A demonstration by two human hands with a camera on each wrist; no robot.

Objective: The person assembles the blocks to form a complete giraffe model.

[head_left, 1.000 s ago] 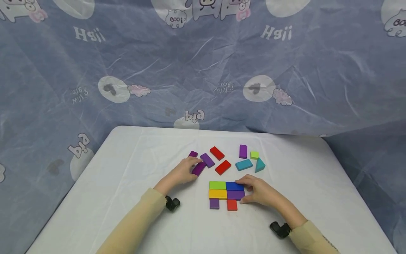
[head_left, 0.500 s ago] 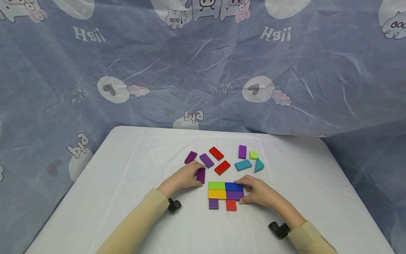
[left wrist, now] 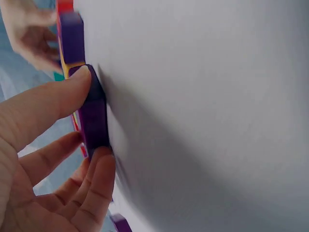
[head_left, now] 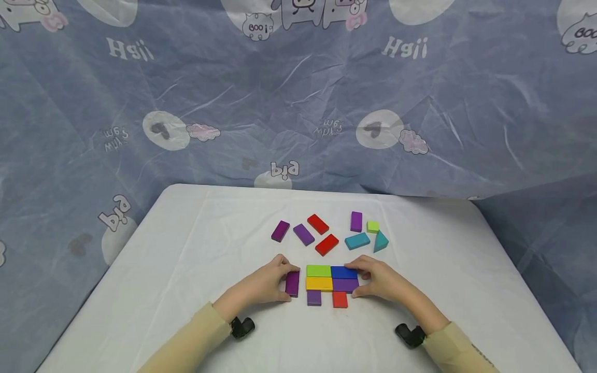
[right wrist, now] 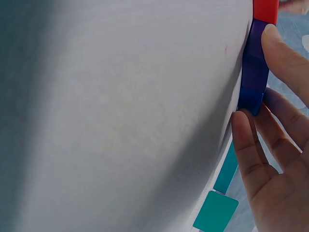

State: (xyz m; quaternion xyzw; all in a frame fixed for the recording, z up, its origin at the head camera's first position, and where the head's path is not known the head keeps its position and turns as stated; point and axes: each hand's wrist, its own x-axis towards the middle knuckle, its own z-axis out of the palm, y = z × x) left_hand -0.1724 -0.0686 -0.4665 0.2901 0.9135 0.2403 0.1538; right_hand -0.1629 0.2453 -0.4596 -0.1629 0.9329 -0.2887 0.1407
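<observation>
My left hand (head_left: pixel 263 284) pinches a dark purple block (head_left: pixel 292 284) by its two ends, thumb at the near end and fingertips at the far end. In the left wrist view this block (left wrist: pixel 94 118) stands upright at the table surface. A small gap parts it from a flat arrangement of a green block (head_left: pixel 318 271), a yellow block (head_left: pixel 319 283), a blue block (head_left: pixel 343 272) and a violet block (head_left: pixel 345 285). Below these lie a small purple block (head_left: pixel 314 298) and a red block (head_left: pixel 340 299). My right hand (head_left: pixel 383 280) spans the arrangement's right side, thumb on the violet block, fingertips at the blue one.
Behind the arrangement lie loose blocks: a dark purple one (head_left: pixel 280 231), a violet one (head_left: pixel 304 234), two red ones, another purple one (head_left: pixel 356 221), a small green one (head_left: pixel 372 227), a teal bar (head_left: pixel 357 241) and a teal triangle (head_left: pixel 381 242). A printed cloth hangs behind the white table (head_left: pixel 224 217).
My left hand has drawn the dark purple block from the loose pieces toward me, turned it nearly straight, and brought it beside the arrangement's left side. My right hand has stayed in place.
</observation>
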